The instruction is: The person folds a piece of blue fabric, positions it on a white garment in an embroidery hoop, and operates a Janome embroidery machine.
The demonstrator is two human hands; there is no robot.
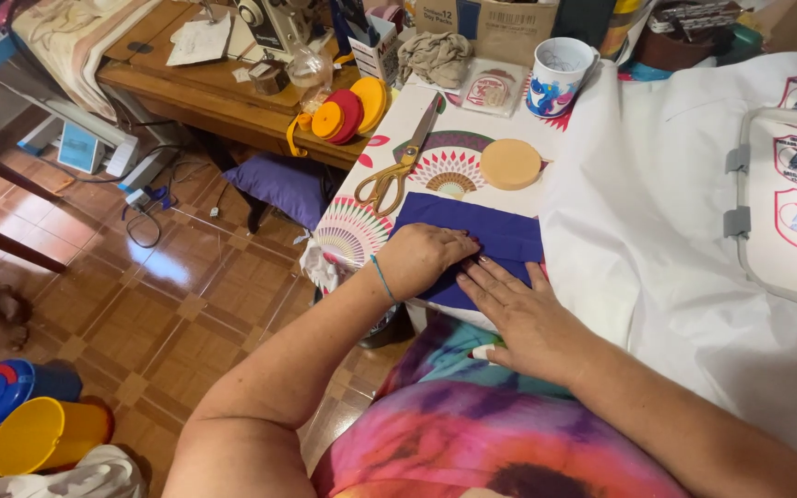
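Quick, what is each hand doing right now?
Left hand: curled knuckles-down, pressing on the blue cloth; whether it grips anything cannot be told.
Right hand: open and flat, fingers on the cloth's near edge.

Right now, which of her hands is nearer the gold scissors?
Left. The left hand presses the blue cloth just below the scissors; the right hand lies lower and farther right on that cloth.

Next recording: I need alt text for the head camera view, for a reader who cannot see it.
Both hands press on a folded dark blue cloth at a table's edge: the left hand curled on it, the right hand flat. Behind it lie gold-handled scissors, a round tan disc and a painted mug; white fabric covers the table to the right.
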